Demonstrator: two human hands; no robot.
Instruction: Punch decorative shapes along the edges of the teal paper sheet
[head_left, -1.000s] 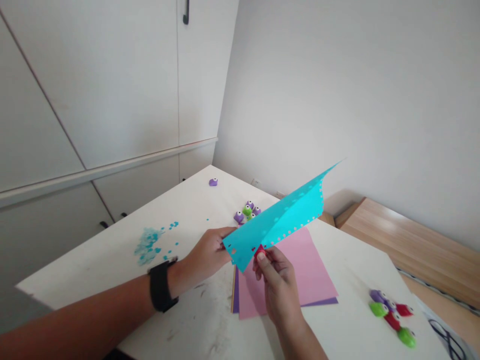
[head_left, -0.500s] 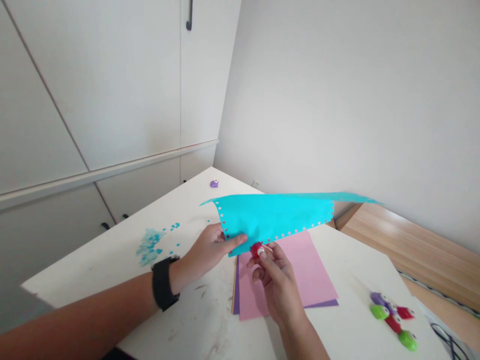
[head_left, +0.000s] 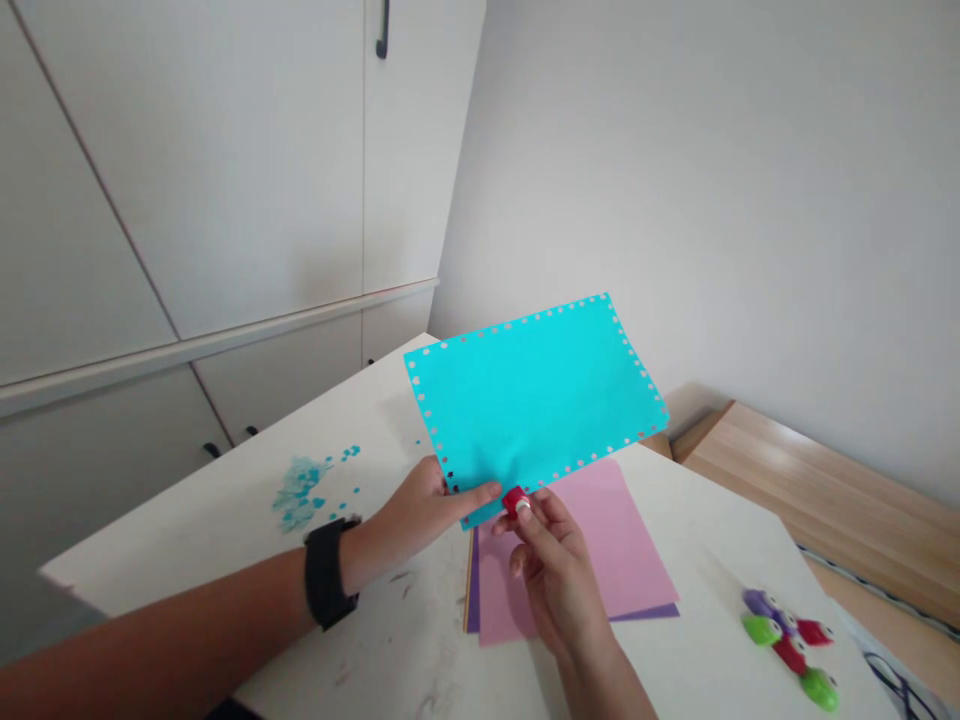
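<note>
A turquoise sheet of paper (head_left: pixel 532 400), with small punched holes along its edges, is held up above the table. My left hand (head_left: pixel 431 500) pinches its lower left corner, thumb on top and the other fingers behind. In my right hand (head_left: pixel 551 545) is a small red craft punch (head_left: pixel 515 500) with a white button under the thumb. The punch sits on the sheet's lower edge, just right of my left thumb. Below lie a pink sheet (head_left: pixel 615 550) and a purple sheet (head_left: pixel 652 610) in a stack, partly hidden by my right hand.
Several purple, red and green punches (head_left: pixel 791 652) lie at the right of the white table (head_left: pixel 675 660). Turquoise paper bits (head_left: pixel 300 490) are scattered at the left. White cabinets (head_left: pixel 225 180) and a wall border the table; a wooden surface (head_left: pixel 825 510) stands at right.
The turquoise sheet's far side has swung up and straightened, so its full face now shows and it covers the purple punch at the back. Both hands keep their grips almost in place.
</note>
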